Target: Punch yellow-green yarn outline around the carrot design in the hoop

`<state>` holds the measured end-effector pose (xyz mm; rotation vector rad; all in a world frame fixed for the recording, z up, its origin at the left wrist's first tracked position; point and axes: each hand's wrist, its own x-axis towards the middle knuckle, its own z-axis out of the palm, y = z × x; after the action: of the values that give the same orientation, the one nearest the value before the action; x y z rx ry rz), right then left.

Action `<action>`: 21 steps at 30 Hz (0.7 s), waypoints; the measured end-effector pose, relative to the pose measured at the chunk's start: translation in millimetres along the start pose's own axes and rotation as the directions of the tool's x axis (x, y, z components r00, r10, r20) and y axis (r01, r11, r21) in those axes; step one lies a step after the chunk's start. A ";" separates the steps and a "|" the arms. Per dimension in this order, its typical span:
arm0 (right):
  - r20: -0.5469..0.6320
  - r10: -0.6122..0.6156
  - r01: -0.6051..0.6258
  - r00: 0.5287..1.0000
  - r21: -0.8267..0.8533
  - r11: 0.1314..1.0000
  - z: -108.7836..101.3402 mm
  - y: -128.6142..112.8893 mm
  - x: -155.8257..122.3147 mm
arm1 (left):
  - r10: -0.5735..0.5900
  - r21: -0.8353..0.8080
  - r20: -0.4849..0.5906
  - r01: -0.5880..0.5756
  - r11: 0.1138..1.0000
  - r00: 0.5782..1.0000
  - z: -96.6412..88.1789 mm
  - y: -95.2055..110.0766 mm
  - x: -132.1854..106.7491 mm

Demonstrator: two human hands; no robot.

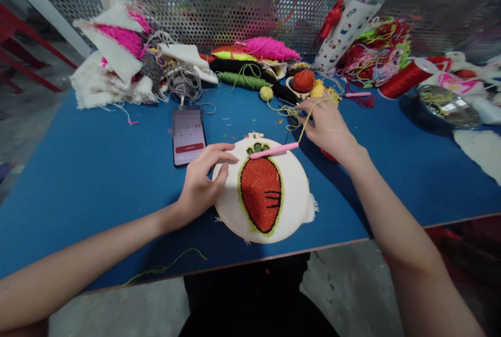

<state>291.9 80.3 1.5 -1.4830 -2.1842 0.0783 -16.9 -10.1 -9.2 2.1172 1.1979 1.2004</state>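
— Where's the left hand [201,180]?
— On the hoop's [297,206] left rim, thumb and fingers closed lightly on its edge. The hoop lies flat near the table's [97,170] front edge.
— And the needle [274,150]?
— Across the hoop's top, above the carrot [261,193], its long axis left to right. Its right end is just beside the right hand [329,128], which pinches the yarn [305,120] running up from that end. That hand is nearer.

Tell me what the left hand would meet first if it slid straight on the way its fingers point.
Probably the tip of the pink needle tool, which lies across the hoop just ahead of the fingers of the left hand. The stitched carrot sits just below that line. Depth is unclear.
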 end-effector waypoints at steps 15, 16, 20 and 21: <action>0.808 -0.205 -0.286 0.553 0.415 0.864 -83.5 -36.5 -17.5 | 0.037 -0.005 -0.003 -0.037 0.999 0.999 -1.1 1.0 0.1; 0.827 -0.240 -0.332 0.508 0.445 0.832 -79.0 -43.0 -17.9 | 0.038 -0.008 -0.004 -0.038 0.999 0.999 -1.1 1.1 0.2; 0.830 -0.259 -0.486 0.494 0.510 0.710 -51.2 -66.5 -18.5 | 0.037 -0.017 -0.015 -0.037 0.999 0.999 -1.9 2.4 0.0; 0.824 -0.229 -0.517 0.518 0.515 0.683 -44.5 -69.8 -18.0 | 0.037 -0.022 -0.019 -0.037 0.999 0.999 -2.1 2.9 -0.3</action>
<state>256.3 26.0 56.0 -1.2108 -2.1265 1.9221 -17.4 -12.0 -6.2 2.1255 1.1528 1.2463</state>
